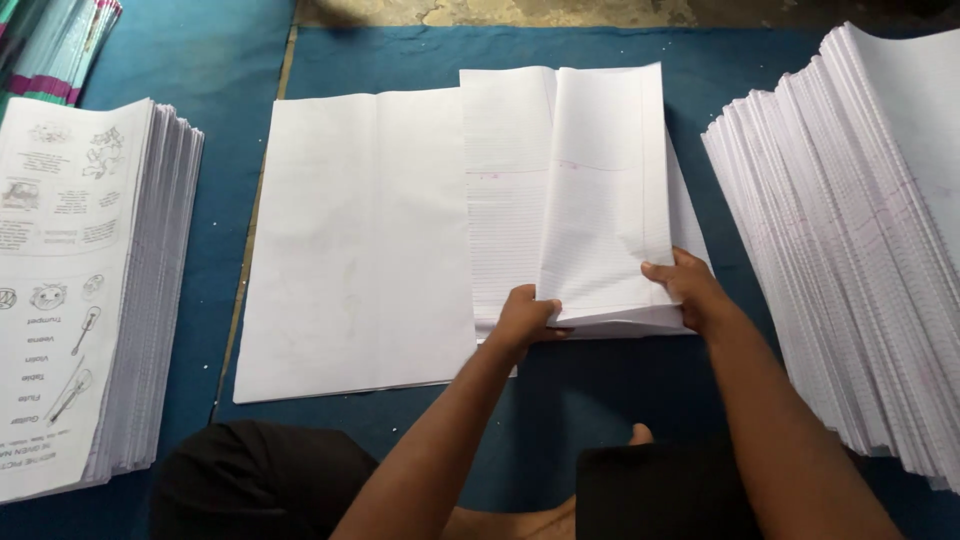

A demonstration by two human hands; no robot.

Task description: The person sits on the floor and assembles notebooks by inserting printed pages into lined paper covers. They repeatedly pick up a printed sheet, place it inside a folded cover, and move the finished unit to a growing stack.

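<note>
A blue mat (590, 390) covers the floor. At far right a tall fanned stack of ruled sheets (860, 250) rises; at left sits a printed-page stack (70, 290). A blank white sheet (360, 240) lies centre-left, and just beside it a folded ruled bundle (590, 190). The left hand (525, 318) and right hand (690, 285) both grip the bundle's near edge.

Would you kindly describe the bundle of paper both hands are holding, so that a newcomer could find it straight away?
On the blue mat, look between the printed stack at the left and the tall fanned stack at the right. In the middle lies a large plain white sheet. The folded ruled bundle overlaps its right edge, gripped at its near end by left hand and right hand.
</note>
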